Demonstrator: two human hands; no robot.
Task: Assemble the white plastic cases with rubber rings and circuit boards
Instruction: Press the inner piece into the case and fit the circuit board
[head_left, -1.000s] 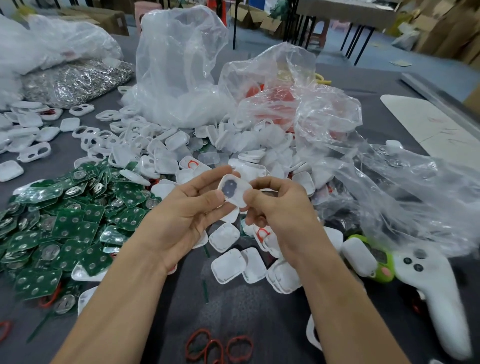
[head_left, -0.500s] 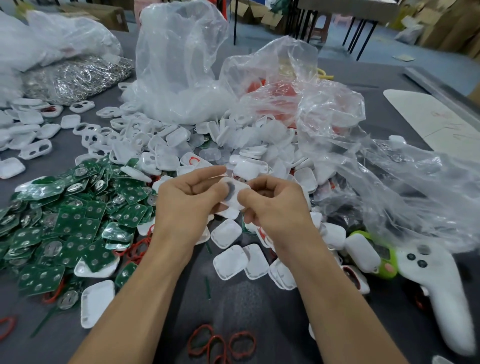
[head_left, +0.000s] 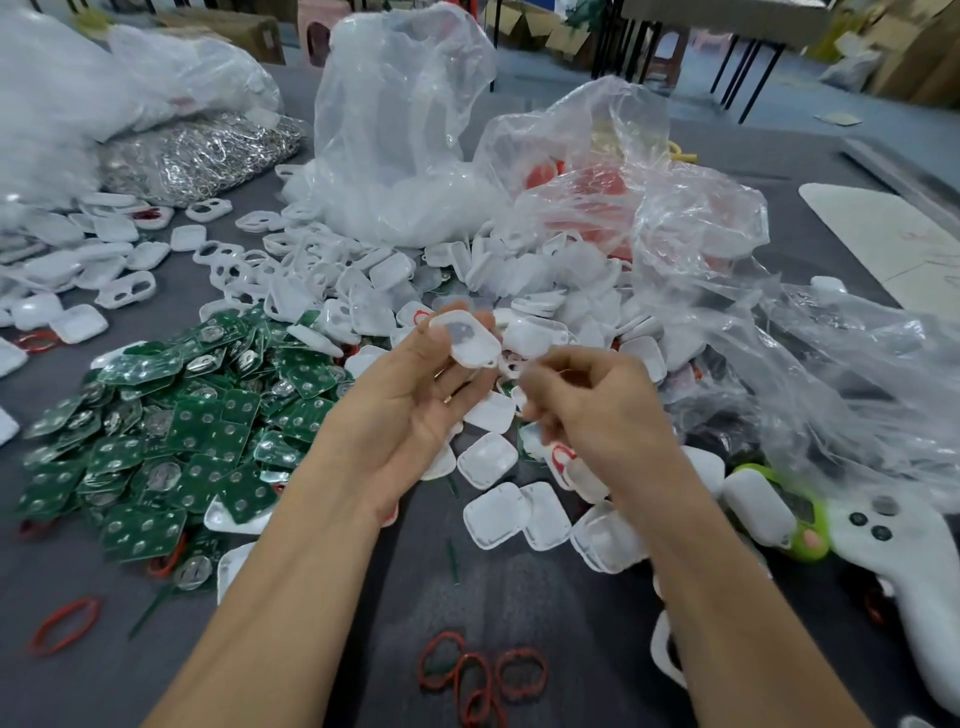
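- A white case (head_left: 467, 340) is pinched by the left hand (head_left: 410, 415).
- The right hand (head_left: 597, 410), at 4 o'clock from the case, is curled and blurred; whether anything is held cannot be told.

Right hand (head_left: 597, 410) motion-blurred at the fingertips; white controller (head_left: 924, 582) cut off by right edge.

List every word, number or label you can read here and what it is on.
No text is readable.
Pale sheet: faint reddish scribbles, too blurred to read.
Green circuit boards: any print too small.
White case held by the left hand: no marking seen.
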